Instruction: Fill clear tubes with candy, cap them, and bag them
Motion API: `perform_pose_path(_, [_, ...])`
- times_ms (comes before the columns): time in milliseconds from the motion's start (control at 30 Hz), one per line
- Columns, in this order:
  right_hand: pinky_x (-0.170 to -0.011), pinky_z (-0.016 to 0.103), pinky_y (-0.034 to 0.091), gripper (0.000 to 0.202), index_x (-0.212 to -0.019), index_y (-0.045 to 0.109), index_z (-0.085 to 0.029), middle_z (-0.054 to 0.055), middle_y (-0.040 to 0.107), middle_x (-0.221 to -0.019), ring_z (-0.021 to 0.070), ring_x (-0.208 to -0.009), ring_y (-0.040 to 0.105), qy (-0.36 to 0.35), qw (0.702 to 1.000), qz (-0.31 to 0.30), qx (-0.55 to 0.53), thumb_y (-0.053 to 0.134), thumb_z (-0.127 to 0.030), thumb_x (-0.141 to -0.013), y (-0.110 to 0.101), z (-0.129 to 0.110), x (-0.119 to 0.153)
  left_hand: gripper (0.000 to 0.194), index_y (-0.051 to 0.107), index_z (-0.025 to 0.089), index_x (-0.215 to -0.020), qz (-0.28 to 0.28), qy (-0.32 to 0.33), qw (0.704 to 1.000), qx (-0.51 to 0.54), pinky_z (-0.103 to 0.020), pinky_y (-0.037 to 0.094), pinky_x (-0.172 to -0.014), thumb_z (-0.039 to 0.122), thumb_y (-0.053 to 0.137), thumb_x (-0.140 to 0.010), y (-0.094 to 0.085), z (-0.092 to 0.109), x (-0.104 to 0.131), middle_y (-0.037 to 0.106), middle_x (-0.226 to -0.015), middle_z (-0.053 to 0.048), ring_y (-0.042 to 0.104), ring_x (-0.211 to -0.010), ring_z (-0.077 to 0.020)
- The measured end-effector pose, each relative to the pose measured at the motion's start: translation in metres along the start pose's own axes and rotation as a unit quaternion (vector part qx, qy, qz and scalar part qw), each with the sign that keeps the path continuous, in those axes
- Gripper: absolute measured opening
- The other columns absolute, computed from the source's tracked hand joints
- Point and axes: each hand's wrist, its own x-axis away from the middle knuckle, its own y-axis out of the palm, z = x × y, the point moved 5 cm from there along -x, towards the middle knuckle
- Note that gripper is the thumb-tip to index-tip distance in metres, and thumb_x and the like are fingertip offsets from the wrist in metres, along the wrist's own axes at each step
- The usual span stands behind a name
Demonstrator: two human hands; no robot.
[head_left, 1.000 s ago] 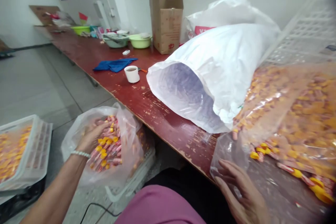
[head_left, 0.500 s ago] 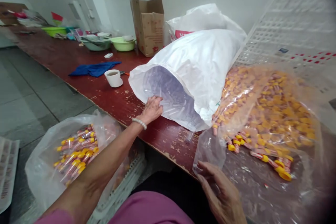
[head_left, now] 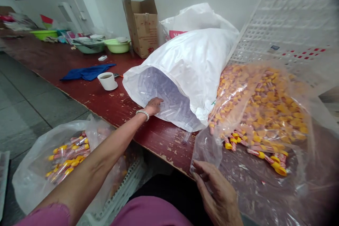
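Note:
My left hand (head_left: 154, 106), a pale bead bracelet on its wrist, reaches into the mouth of a white woven sack (head_left: 196, 60) lying on its side. Its fingers are apart, at the clear plastic tubes (head_left: 173, 109) inside; fingertips are partly hidden. One loose clear tube (head_left: 187, 137) lies just outside the sack. My right hand (head_left: 218, 192) is by the table's front edge, fingers loosely curled, thumb apart, beside the rim of a clear plastic bag (head_left: 208, 148). Nothing plainly shows in it. Yellow-capped tubes with red-and-white contents (head_left: 275, 106) fill that bag.
Below the table's edge on the left, another clear bag (head_left: 29, 162) of yellow-capped tubes sits near a white crate (head_left: 122, 187). A white cup (head_left: 108, 83) of dark drink, blue cloth (head_left: 87, 73), cardboard box (head_left: 145, 31) and green basins (head_left: 118, 46) stand along the red table (head_left: 159, 144).
My view has turned slightly right, so things sit further left. My left hand has gone a little deeper into the sack's mouth. The right hand stays by the bag rim.

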Motion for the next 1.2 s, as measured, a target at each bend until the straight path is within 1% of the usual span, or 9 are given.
perform_pose_path(167, [-0.066,0.023,0.056,0.026,-0.110,0.060,-0.021,0.007,0.068,-0.096,0.0156,-0.079,0.067,0.011,1.000,-0.003,-0.009,0.054,-0.018,-0.085,0.001,0.004,0.003,0.052,0.060,0.016,-0.114,0.023,0.039,0.997,0.064,-0.027,0.044,-0.076,0.006,0.049,-0.065,-0.014,0.003,0.014,0.058,-0.086,-0.004,0.054,-0.077,-0.0155])
perform_pose_path(333, [-0.065,0.021,0.055,0.026,-0.111,0.059,-0.021,0.006,0.066,-0.095,0.0139,-0.078,0.066,0.010,1.000,-0.020,-0.017,0.054,-0.016,-0.085,0.004,0.002,0.005,0.043,0.060,0.015,-0.112,0.040,0.031,0.994,0.095,-0.024,0.044,-0.072,0.014,0.053,-0.069,-0.021,0.002,0.018,0.058,-0.080,-0.002,0.054,-0.073,-0.0140])
perform_pose_path(467, [-0.066,0.022,0.055,0.026,-0.111,0.057,-0.021,0.006,0.065,-0.095,0.0135,-0.078,0.065,0.006,1.000,-0.026,-0.011,0.054,-0.015,-0.086,0.006,0.001,0.005,0.039,0.062,0.014,-0.112,0.040,0.032,0.995,0.084,-0.028,0.043,-0.077,0.019,0.055,-0.074,-0.020,0.000,0.013,0.061,-0.083,-0.005,0.056,-0.076,-0.0163])
perform_pose_path(567, [-0.069,0.023,0.055,0.027,-0.112,0.056,-0.021,0.006,0.065,-0.096,0.0136,-0.078,0.064,0.013,0.999,-0.034,-0.005,0.054,-0.015,-0.086,0.007,0.002,0.007,0.039,0.063,0.017,-0.112,0.028,0.048,0.996,0.070,-0.029,0.042,-0.083,0.019,0.056,-0.074,-0.014,0.004,0.008,0.063,-0.091,-0.006,0.057,-0.083,-0.0179])
perform_pose_path(667, [-0.070,0.023,0.056,0.027,-0.113,0.055,-0.021,0.006,0.064,-0.097,0.0137,-0.080,0.065,0.015,0.999,-0.035,-0.007,0.054,-0.015,-0.086,0.008,0.003,0.009,0.036,0.064,0.019,-0.109,0.024,0.045,0.997,0.061,-0.029,0.042,-0.081,0.017,0.057,-0.073,-0.010,0.009,0.003,0.064,-0.089,-0.006,0.058,-0.081,-0.0186])
perform_pose_path(833, [-0.070,0.022,0.056,0.026,-0.111,0.057,-0.021,0.006,0.065,-0.094,0.0135,-0.079,0.065,0.012,1.000,-0.021,-0.013,0.053,-0.015,-0.086,0.007,0.002,0.008,0.036,0.061,0.014,-0.110,0.043,0.016,0.997,0.065,-0.029,0.043,-0.073,0.021,0.056,-0.074,-0.015,0.005,0.000,0.064,-0.081,-0.006,0.058,-0.072,-0.0181])
perform_pose_path(1033, [-0.067,0.019,0.055,0.025,-0.110,0.057,-0.021,0.005,0.065,-0.092,0.0116,-0.077,0.065,0.008,0.999,-0.028,-0.031,0.053,-0.014,-0.086,0.012,-0.001,0.006,0.034,0.066,0.021,-0.104,0.019,0.048,0.995,0.089,-0.027,0.043,-0.075,0.022,0.061,-0.070,-0.013,0.006,0.000,0.066,-0.084,-0.002,0.059,-0.076,-0.0166])
perform_pose_path(1100, [-0.071,0.019,0.055,0.025,-0.110,0.057,-0.021,0.005,0.065,-0.094,0.0116,-0.079,0.065,0.008,0.999,-0.035,-0.030,0.053,-0.014,-0.086,0.013,-0.001,0.008,0.034,0.067,0.022,-0.101,0.027,0.046,0.994,0.099,-0.027,0.044,-0.075,0.020,0.062,-0.068,-0.012,0.008,-0.001,0.066,-0.083,-0.001,0.059,-0.075,-0.0164])
perform_pose_path(1200, [-0.073,0.020,0.055,0.026,-0.112,0.056,-0.022,0.005,0.065,-0.095,0.0118,-0.081,0.065,0.012,0.999,-0.037,-0.025,0.053,-0.014,-0.086,0.013,0.002,0.011,0.033,0.064,0.020,-0.100,0.068,0.012,0.991,0.112,-0.027,0.045,-0.073,0.020,0.062,-0.067,-0.011,0.006,-0.005,0.065,-0.081,-0.001,0.058,-0.071,-0.0153])
